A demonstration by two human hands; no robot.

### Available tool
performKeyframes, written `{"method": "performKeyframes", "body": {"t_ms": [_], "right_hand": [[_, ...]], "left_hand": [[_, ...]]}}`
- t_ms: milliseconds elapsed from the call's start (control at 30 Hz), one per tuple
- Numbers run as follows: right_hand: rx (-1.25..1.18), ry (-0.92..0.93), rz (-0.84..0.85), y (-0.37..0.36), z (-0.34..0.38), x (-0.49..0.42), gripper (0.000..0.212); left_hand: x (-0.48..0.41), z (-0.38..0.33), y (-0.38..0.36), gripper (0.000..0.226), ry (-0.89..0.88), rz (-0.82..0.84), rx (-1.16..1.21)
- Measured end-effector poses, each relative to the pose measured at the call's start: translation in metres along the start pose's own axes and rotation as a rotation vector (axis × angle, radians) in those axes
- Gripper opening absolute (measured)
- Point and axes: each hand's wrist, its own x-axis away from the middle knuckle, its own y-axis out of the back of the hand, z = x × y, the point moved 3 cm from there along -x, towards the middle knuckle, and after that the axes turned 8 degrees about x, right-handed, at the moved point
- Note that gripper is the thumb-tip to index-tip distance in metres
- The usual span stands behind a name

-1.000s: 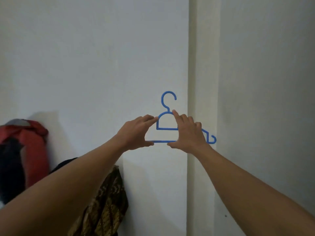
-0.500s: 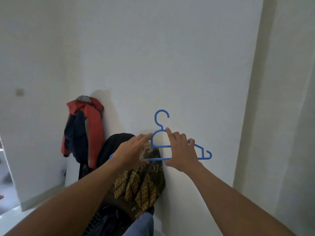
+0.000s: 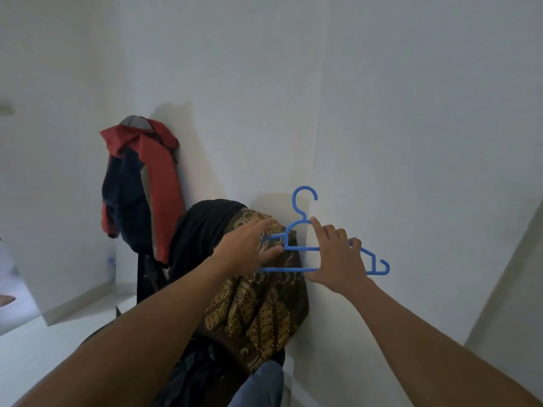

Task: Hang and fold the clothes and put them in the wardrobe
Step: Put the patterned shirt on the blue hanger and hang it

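Background stuff: a plain white wall [image 3: 396, 98] is taking up nearly everything from 11 round to 3 o'clock, with a vertical edge [image 3: 318, 127] running down it just right of centre. A second white wall [image 3: 53, 186] is angling in at 9 o'clock, its baseboard [image 3: 79, 301] meeting a pale floor [image 3: 44, 356] that's spreading out toward 8 o'clock. Something small and blurry [image 3: 111, 264] is sitting low against that wall, maybe a bottle, can't tell. A round bit [image 3: 6, 108] is poking in at the far 10 o'clock edge.
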Motion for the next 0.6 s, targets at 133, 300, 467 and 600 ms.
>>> {"method": "performKeyframes", "body": {"t_ms": [133,300,467,600], "right_hand": [[0.02,-0.055,0.047,-0.041,0.0,-0.046,0.119],[0.035,-0.106,0.106,-0.085,-0.004,-0.082,0.119],[0.045,-0.117,0.162,-0.119,-0.011,-0.098,0.122],[0.044,-0.122,0.178,-0.131,-0.014,-0.105,0.121]], "left_hand": [[-0.063,0.064,-0.022,0.053,0.052,-0.048,0.045],[-0.127,0.124,-0.059,0.052,0.122,0.042,0.086],[-0.173,0.158,-0.087,0.056,0.177,0.109,0.103],[-0.187,0.169,-0.104,0.064,0.232,0.183,0.051]]}}
